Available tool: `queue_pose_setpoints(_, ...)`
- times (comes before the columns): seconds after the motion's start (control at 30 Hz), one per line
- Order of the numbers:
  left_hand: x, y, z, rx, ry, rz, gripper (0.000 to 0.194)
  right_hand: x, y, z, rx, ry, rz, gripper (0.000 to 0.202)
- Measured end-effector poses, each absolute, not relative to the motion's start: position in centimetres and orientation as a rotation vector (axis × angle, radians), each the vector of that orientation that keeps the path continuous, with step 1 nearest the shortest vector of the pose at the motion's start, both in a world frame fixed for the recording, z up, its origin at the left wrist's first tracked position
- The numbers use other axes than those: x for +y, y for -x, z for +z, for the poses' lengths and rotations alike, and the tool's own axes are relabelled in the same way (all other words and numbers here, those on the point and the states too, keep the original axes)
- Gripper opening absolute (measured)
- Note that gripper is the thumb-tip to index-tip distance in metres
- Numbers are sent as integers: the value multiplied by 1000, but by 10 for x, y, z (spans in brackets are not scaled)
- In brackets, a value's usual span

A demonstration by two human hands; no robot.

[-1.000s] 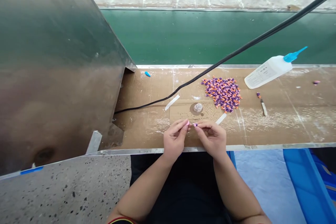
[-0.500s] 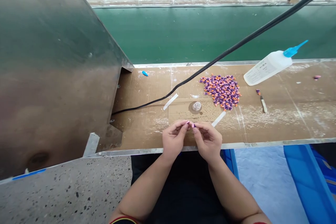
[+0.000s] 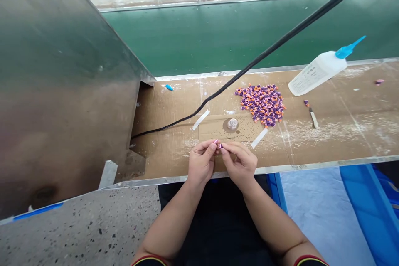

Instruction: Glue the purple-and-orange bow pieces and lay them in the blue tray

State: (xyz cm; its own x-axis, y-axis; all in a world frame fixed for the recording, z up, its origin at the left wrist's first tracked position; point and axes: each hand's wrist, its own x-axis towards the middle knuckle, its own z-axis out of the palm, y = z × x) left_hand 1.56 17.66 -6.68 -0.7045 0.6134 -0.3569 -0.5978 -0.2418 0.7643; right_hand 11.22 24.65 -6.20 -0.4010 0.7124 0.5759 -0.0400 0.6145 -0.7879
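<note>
Close together above the bench's near edge, my two hands each pinch a tiny piece. In my left hand (image 3: 201,161) is a small pink piece (image 3: 215,141) between thumb and forefinger. My right hand (image 3: 239,162) pinches a small purple and white piece (image 3: 220,146). Whether the two pieces touch, I cannot tell. Just beyond the hands, a small clear round container (image 3: 232,124) stands on a wet patch of a taped cardboard sheet (image 3: 212,131). To its upper right lies a heap of small purple, orange and pink pieces (image 3: 262,104).
A white squeeze bottle with a blue nozzle (image 3: 318,72) leans at the right. Near it lies a small knife (image 3: 313,118). A black cable (image 3: 249,66) crosses above the bench. A metal panel (image 3: 68,91) rises at the left, and a blue cap (image 3: 168,87) lies near it.
Both hands have shifted slightly left, and their fingertips have come closer together. The camera view has tilted a little. The heap, the bottle and the round container stay as they were.
</note>
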Motion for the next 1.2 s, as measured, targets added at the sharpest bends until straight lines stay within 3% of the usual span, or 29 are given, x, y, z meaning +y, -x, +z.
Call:
queue_pose_setpoints(0.6,177,-23,-71,1433,-255,2071,36,245,-113,-65,-1864,551,782,26)
queue_pose_setpoints(0.77,174,-27,-77,1624,-442,2101,29,242,-116,-69,-1873,548,783,35)
queue_pose_setpoints(1.2,170,-25,-77,1677,-716,2042,16,248,-119,-65,-1864,549,751,35)
